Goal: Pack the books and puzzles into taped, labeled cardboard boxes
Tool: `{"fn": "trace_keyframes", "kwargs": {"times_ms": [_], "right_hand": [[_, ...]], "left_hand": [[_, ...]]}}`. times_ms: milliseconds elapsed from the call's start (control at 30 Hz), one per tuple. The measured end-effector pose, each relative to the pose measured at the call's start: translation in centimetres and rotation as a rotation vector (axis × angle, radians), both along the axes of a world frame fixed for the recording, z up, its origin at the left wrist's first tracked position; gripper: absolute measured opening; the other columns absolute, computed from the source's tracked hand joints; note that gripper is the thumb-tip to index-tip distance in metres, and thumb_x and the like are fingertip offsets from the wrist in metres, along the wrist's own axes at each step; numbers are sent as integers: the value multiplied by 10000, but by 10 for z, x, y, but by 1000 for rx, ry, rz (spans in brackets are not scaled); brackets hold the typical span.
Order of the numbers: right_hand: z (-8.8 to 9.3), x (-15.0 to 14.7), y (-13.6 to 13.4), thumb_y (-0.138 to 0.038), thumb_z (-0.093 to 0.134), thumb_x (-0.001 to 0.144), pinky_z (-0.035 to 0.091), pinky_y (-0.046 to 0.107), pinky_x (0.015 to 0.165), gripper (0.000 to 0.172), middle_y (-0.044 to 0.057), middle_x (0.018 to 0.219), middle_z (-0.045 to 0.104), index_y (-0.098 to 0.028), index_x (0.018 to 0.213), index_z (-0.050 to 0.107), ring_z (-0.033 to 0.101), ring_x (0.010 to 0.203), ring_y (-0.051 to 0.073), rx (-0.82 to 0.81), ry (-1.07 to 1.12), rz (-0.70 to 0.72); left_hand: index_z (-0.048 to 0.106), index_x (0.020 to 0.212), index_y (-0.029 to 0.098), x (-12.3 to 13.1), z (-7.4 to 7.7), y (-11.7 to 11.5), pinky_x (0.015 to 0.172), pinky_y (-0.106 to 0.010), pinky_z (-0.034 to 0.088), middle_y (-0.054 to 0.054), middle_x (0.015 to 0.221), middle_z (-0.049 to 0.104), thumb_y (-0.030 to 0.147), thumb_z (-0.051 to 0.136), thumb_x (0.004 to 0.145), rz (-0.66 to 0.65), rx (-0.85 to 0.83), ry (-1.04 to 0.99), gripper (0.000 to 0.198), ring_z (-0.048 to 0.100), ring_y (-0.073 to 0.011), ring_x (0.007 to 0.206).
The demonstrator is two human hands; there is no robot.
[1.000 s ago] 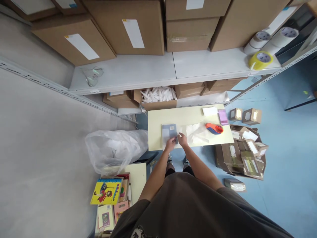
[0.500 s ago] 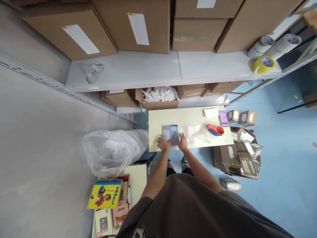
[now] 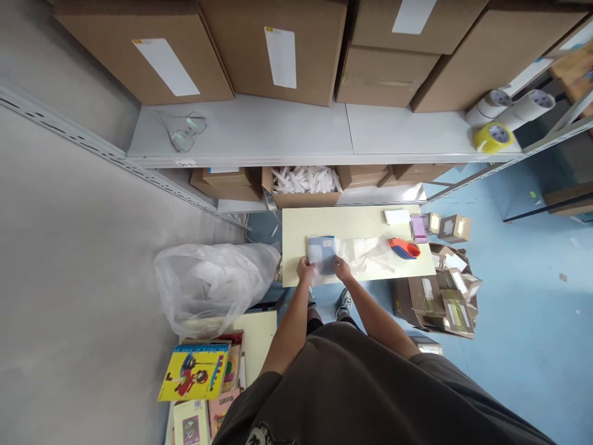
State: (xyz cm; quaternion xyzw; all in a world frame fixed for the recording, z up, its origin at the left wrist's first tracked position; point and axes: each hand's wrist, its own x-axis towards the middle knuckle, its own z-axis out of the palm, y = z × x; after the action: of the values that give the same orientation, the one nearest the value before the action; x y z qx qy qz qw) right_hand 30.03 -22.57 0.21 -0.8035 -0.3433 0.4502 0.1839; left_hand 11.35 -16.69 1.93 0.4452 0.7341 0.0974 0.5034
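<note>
A blue book (image 3: 327, 264) lies flat on the cream table (image 3: 296, 222), with clear plastic film (image 3: 370, 252) partly over it and spreading to the right. At the book's near left corner, my left hand (image 3: 304, 271) is closed on the film, which is blurred below the book. My right hand (image 3: 341, 270) pinches the film at the near right corner. Further right on the table rests an orange and blue tape dispenser (image 3: 404, 248). Behind it are a white stack of paper (image 3: 397, 217) and a purple item (image 3: 419, 228).
A shelf (image 3: 278, 133) with cartons, glasses (image 3: 188, 132) and tape rolls (image 3: 493, 137) stands beyond the table. To the left are a plastic bag (image 3: 217, 278) and a side table with books (image 3: 194, 372). A large box of small parcels (image 3: 435, 303) sits on the floor at right.
Both hands have closed at the book's near corners, and the fingers no longer lie spread on it. Film now shows blurred below the book's near edge. The view has shifted slightly.
</note>
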Motion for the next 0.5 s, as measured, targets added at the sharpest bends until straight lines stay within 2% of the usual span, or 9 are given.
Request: {"fn": "trace_keyframes", "kwargs": {"times_ms": [67, 133, 233, 300, 367, 433, 500], "right_hand": [[-1, -8, 7, -249, 623, 857, 553, 464, 1115, 604, 71, 1364, 754, -261, 1459, 674, 686, 1293, 313, 14, 19, 2], [-2, -21, 15, -231, 595, 856, 564, 433, 1091, 612, 86, 1387, 739, -244, 1463, 677, 694, 1271, 303, 30, 33, 17], [-5, -44, 29, -204, 580, 848, 551, 408, 1094, 567, 133, 1423, 707, -196, 1394, 731, 697, 1250, 312, 42, 51, 63], [-5, -56, 37, -181, 611, 815, 508, 426, 1144, 545, 170, 1446, 680, -163, 1338, 762, 662, 1300, 341, 48, 57, 81], [-5, -59, 42, -160, 661, 766, 425, 446, 1224, 517, 194, 1465, 656, -151, 1266, 793, 576, 1406, 376, 61, 80, 49], [-5, -54, 45, -156, 713, 719, 344, 439, 1277, 458, 190, 1429, 675, -168, 1163, 826, 493, 1483, 390, 81, 186, -63], [-4, -44, 45, -182, 740, 696, 347, 437, 1268, 378, 163, 1296, 741, -193, 1060, 842, 516, 1457, 388, 102, 336, -182]], "left_hand": [[764, 1061, 204, -16, -1, 10, 851, -316, 531, -87, 1006, 820, 245, 805, 791, -19, -21, -25, 276, 768, -275, 980], [743, 957, 203, -31, 0, 19, 828, -307, 525, -79, 978, 812, 258, 821, 777, -6, -6, -22, 203, 762, -263, 959], [697, 1021, 204, -48, 8, 26, 830, -293, 526, -76, 1033, 797, 246, 845, 753, 78, 59, 3, 308, 753, -239, 971], [659, 1083, 208, -51, 18, 27, 832, -287, 527, -73, 1064, 787, 244, 855, 753, 97, 101, 14, 386, 748, -230, 982], [624, 1122, 213, -46, 30, 25, 828, -289, 522, -77, 1071, 781, 256, 861, 765, 62, 127, 35, 431, 747, -236, 991], [593, 1158, 222, -32, 45, 20, 831, -301, 517, -84, 1078, 778, 281, 853, 793, 11, 144, 76, 452, 748, -254, 1010], [566, 1197, 239, -10, 58, 14, 847, -320, 514, -91, 1111, 775, 302, 827, 828, -30, 165, 126, 456, 746, -275, 1049]]}}
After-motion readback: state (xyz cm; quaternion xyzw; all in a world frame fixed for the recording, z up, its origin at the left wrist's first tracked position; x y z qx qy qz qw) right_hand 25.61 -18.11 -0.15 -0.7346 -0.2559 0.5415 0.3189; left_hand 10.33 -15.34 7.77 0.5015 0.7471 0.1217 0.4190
